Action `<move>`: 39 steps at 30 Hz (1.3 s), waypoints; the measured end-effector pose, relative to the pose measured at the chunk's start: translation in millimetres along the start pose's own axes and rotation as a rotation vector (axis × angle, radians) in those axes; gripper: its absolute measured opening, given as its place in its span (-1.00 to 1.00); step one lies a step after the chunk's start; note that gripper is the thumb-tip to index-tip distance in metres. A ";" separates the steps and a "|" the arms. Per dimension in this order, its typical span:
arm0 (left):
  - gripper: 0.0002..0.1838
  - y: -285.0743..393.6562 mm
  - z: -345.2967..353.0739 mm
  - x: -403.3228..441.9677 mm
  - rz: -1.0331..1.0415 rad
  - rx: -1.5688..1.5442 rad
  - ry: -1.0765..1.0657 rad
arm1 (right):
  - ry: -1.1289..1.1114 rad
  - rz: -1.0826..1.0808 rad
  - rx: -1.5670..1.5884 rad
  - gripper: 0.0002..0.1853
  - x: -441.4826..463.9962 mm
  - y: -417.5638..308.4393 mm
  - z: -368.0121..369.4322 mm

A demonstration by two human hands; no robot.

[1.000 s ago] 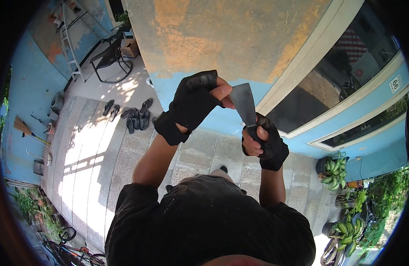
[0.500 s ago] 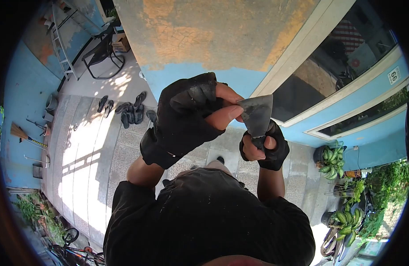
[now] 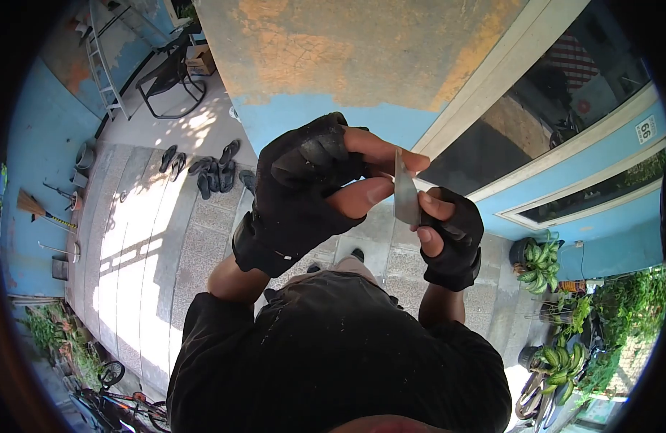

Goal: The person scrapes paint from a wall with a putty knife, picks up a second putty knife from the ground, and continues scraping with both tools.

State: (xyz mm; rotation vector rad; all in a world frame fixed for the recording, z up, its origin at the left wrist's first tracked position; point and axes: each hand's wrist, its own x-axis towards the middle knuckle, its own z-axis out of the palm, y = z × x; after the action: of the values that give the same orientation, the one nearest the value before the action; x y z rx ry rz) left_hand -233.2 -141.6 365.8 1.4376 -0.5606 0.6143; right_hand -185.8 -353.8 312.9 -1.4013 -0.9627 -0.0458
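A putty knife (image 3: 406, 193) with a broad metal blade is held up in front of my chest, its blade turned nearly edge-on. My right hand (image 3: 454, 234), in a black fingerless glove, is closed around its lower end; the handle is hidden by the fingers. My left hand (image 3: 304, 180), gloved the same way, has thumb and index finger at the blade's edge. The index fingertip reaches past the blade's far side, and the thumb lies against or very near its left side. Beyond the hands stands a wall (image 3: 326, 119) with bare, patchy plaster above light blue paint.
A framed window (image 3: 506, 155) is to the right of the wall. Several sandals (image 3: 214, 173) lie on the paved floor at left, near a black chair (image 3: 171, 83) and a ladder (image 3: 102, 65). Potted plants (image 3: 539, 263) line the right side; a bicycle (image 3: 120, 400) is at lower left.
The blade has turned from facing me to nearly edge-on. My left index finger has moved farther across it, and my right hand has shifted slightly right and turned.
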 end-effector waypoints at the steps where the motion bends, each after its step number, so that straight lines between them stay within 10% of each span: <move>1: -0.71 -0.7 1.3 -7.1 -0.078 -0.168 0.021 | 0.018 -0.053 -0.151 -0.55 1.6 -5.4 -0.6; 9: -0.34 9.7 2.0 -20.2 -0.178 -0.265 0.098 | 0.155 -0.129 -0.443 -0.53 2.6 -38.1 20.9; 11: -0.76 4.6 -3.5 -22.8 -0.018 0.212 0.126 | 0.168 -0.110 -0.424 -0.54 0.5 -38.0 24.7; 14: -0.88 0.8 6.6 -25.7 -0.062 -0.106 0.359 | 0.146 -0.028 -0.329 -0.56 -9.4 -38.7 24.7; 39: -0.92 21.2 8.9 -33.4 0.063 0.071 0.328 | -0.004 0.278 0.550 -0.44 -37.3 -29.3 27.3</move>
State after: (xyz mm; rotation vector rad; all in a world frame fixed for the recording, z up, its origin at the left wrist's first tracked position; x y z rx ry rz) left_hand -271.9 -151.4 358.9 1.3524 -0.3278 0.9074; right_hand -240.4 -356.6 311.0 -1.0080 -0.7027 0.4025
